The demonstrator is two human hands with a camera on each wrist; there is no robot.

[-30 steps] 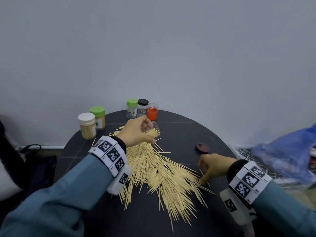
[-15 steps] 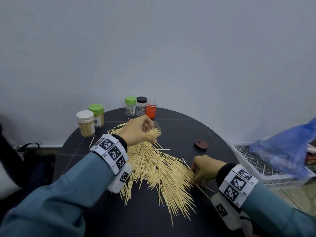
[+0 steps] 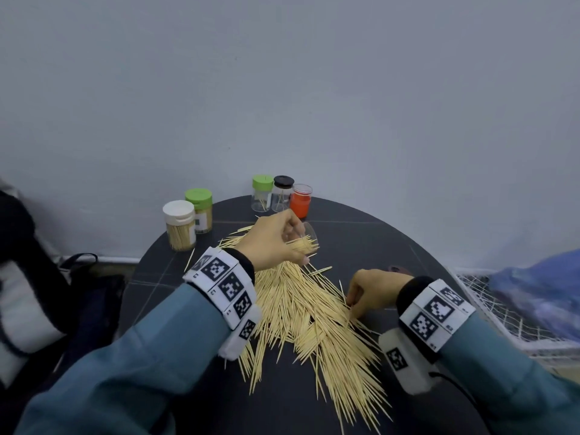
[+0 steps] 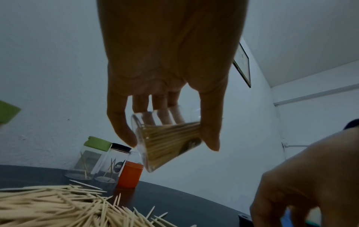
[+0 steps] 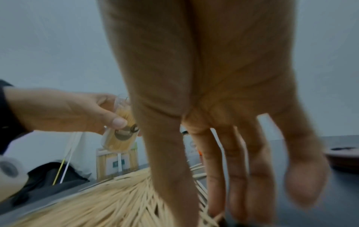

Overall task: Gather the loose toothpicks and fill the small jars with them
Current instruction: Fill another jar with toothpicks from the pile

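A wide heap of loose toothpicks (image 3: 314, 324) covers the middle of the round dark table (image 3: 361, 240). My left hand (image 3: 282, 246) hovers over the heap's far end and grips a small clear jar (image 4: 169, 138), tilted on its side and part full of toothpicks. My right hand (image 3: 353, 309) reaches down at the heap's right edge, its fingertips (image 5: 213, 213) touching toothpicks and its thumb (image 5: 303, 184) held apart. Nothing shows in that hand. The right wrist view is blurred.
At the back stand a small green-lidded jar (image 3: 262, 193), a black-lidded jar (image 3: 282, 193) and an orange jar (image 3: 300, 200). Two full jars, white-lidded (image 3: 179, 226) and green-lidded (image 3: 199, 210), stand back left. A wire basket (image 3: 489, 312) with a blue bag (image 3: 539, 296) sits off the table's right.
My right hand has moved left from beside the brown lid to the heap's right edge and lowered its fingers onto it. The left hand still holds the jar in place.
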